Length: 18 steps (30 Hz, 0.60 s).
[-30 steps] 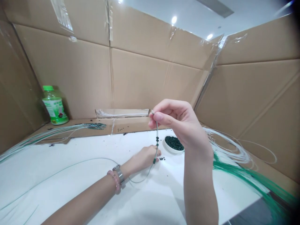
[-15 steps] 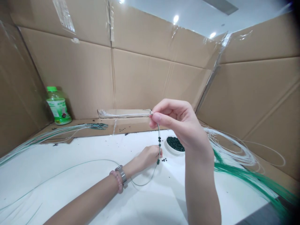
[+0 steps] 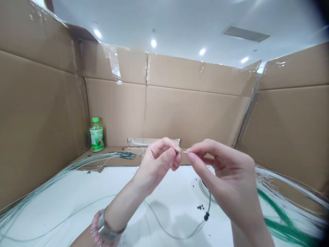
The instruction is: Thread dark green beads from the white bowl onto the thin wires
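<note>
My left hand (image 3: 161, 159), raised above the white tabletop, pinches a small dark green bead (image 3: 176, 151) between thumb and forefinger. Facing it from the right, my right hand (image 3: 221, 171) pinches the end of a thin cord (image 3: 185, 152), whose tip points at the bead with a small gap between them. The cord hangs below my right hand and loops leftward over the table. A cluster of dark beads (image 3: 206, 216) sits on that hanging part. The bowl of beads is mostly hidden behind my right hand.
Loose beads (image 3: 200, 207) lie on the white tabletop (image 3: 123, 181). Strung cords (image 3: 102, 156) stretch along the left, and green and white cords (image 3: 288, 223) lie at the right. A green-capped bottle (image 3: 96, 135) stands at back left. Cardboard walls (image 3: 200, 116) surround the table.
My left hand has risen from the table by the bowl, now with a bead in its fingers, and meets my right hand. The right hand has turned the cord's end leftward. The view has tilted up.
</note>
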Available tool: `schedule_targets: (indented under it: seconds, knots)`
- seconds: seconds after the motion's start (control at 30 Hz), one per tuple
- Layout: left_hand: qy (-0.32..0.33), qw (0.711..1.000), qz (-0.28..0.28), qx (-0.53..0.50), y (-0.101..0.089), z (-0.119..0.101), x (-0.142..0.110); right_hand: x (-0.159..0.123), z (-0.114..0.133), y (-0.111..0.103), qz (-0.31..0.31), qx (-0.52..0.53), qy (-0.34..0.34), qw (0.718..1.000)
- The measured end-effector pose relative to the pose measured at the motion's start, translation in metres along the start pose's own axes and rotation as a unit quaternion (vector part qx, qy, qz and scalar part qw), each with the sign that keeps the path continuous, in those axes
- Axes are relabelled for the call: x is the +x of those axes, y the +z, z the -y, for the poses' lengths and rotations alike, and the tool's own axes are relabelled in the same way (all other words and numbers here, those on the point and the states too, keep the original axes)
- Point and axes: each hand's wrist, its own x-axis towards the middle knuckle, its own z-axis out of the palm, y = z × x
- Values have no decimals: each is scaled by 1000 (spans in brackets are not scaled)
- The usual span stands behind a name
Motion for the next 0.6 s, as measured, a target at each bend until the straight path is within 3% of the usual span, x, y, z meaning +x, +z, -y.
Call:
schedule_targets:
  seconds: [0.17, 0.6]
  knots:
    - [12, 998, 22, -56, 3, -2, -5, -5, 3, 5, -1, 6, -47, 999]
    - [-4, 998, 2, -64, 5, -3, -4, -8, 6, 11, -10, -39, -90, 995]
